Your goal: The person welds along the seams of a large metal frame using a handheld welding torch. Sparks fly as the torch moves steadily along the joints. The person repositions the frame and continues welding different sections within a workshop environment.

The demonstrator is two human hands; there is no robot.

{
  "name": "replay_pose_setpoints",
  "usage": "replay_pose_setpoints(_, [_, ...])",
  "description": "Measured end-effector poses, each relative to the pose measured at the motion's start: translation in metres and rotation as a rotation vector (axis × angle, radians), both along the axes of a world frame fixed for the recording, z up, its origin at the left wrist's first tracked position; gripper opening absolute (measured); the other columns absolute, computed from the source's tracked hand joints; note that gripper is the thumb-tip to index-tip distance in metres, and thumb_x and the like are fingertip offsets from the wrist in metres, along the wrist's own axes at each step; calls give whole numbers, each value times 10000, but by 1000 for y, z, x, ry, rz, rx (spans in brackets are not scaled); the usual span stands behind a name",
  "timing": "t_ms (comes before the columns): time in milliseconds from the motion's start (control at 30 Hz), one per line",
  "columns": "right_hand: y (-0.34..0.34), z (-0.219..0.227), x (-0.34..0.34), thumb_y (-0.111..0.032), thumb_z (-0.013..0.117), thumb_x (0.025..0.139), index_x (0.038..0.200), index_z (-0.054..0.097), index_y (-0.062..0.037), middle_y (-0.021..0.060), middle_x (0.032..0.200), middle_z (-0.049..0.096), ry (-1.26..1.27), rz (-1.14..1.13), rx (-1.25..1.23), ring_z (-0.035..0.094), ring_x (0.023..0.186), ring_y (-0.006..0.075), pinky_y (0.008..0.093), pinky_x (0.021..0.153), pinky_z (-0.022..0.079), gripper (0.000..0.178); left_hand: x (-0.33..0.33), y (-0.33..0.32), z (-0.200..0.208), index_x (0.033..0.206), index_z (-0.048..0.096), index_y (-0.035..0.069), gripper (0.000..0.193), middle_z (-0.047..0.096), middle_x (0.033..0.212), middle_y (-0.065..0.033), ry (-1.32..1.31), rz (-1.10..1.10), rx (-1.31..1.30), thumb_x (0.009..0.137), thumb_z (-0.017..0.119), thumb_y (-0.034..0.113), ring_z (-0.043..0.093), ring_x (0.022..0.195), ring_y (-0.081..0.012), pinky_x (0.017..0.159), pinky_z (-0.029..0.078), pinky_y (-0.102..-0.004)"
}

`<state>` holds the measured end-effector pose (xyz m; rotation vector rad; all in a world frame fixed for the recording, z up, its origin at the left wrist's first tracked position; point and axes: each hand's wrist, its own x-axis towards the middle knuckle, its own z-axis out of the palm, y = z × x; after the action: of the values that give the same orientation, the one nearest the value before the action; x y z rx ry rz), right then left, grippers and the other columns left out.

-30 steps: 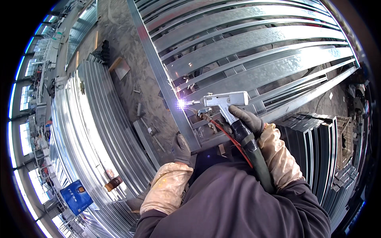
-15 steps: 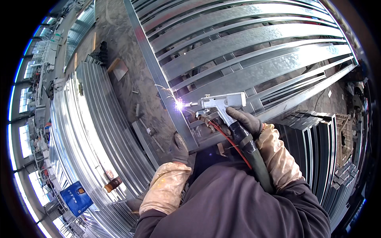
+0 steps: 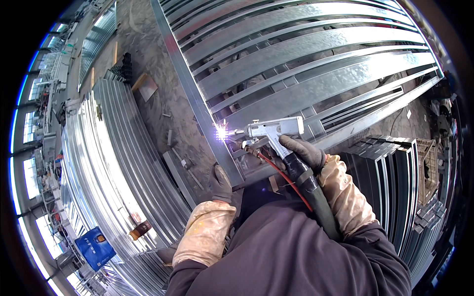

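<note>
My right hand (image 3: 307, 152), in a dark glove, is wrapped round the grip of a silver pistol-shaped handheld welding gun (image 3: 276, 129). Its nozzle points left at the side rail of a galvanized metal frame (image 3: 193, 93). A bright white-violet spark (image 3: 221, 133) burns at the tip, where a crossbar meets the rail, and its glare hides the joint. A red hose (image 3: 279, 170) and a thick dark cable (image 3: 321, 209) run back from the gun. My left hand (image 3: 219, 185), also gloved, is closed against the rail's outer edge near the frame's close corner.
Stacked long metal profiles (image 3: 123, 148) lie at left, with a brown-handled brush (image 3: 140, 230) and a blue bag (image 3: 95, 248) on or beside them. Dark metal tubes (image 3: 380, 167) are piled at right beside a wicker-like crate (image 3: 427, 170). Scraps lie on the floor (image 3: 170, 106).
The gun and its spark have shifted very slightly left in view. The long spark trails have become a shorter upward spray. Both hands keep their hold.
</note>
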<state>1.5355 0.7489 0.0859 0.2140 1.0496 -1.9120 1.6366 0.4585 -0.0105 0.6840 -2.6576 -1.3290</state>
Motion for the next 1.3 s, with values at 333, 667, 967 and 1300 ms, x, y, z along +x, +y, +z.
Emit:
replay_pose_setpoints(333, [1, 10, 3, -462, 437, 981, 969, 602, -61, 15, 800, 591, 51, 9, 3, 552, 691, 76, 207, 630, 448, 434, 0, 0, 0, 1145, 561, -65, 519, 622, 1069, -231, -27, 18, 59, 1012, 375, 400, 597, 971, -326, 863, 450, -372])
replay_pose_setpoints(667, [3, 9, 9, -469, 436, 981, 927, 609, -63, 18, 748, 601, 36, 1, 39, 571, 666, 80, 203, 604, 464, 445, 0, -1, -4, 1082, 573, -66, 502, 634, 993, -204, 74, 6, -5, 1012, 381, 393, 597, 902, -293, 824, 453, -372])
replay_pose_setpoints(967, [7, -5, 16, -458, 447, 980, 987, 629, -56, 15, 796, 620, 98, 18, 81, 576, 705, 79, 220, 637, 471, 441, 3, -11, -17, 1049, 588, -62, 498, 639, 975, -209, 23, -4, 70, 1010, 386, 392, 600, 881, -308, 805, 453, -383])
replay_pose_setpoints(1300, [8, 3, 21, -451, 468, 976, 1007, 627, -46, 14, 818, 633, -55, 14, 25, 591, 700, 75, 208, 615, 484, 437, 6, -14, -24, 1100, 594, -50, 512, 641, 1032, -232, 4, -9, 33, 1003, 388, 409, 607, 941, -366, 832, 458, -397])
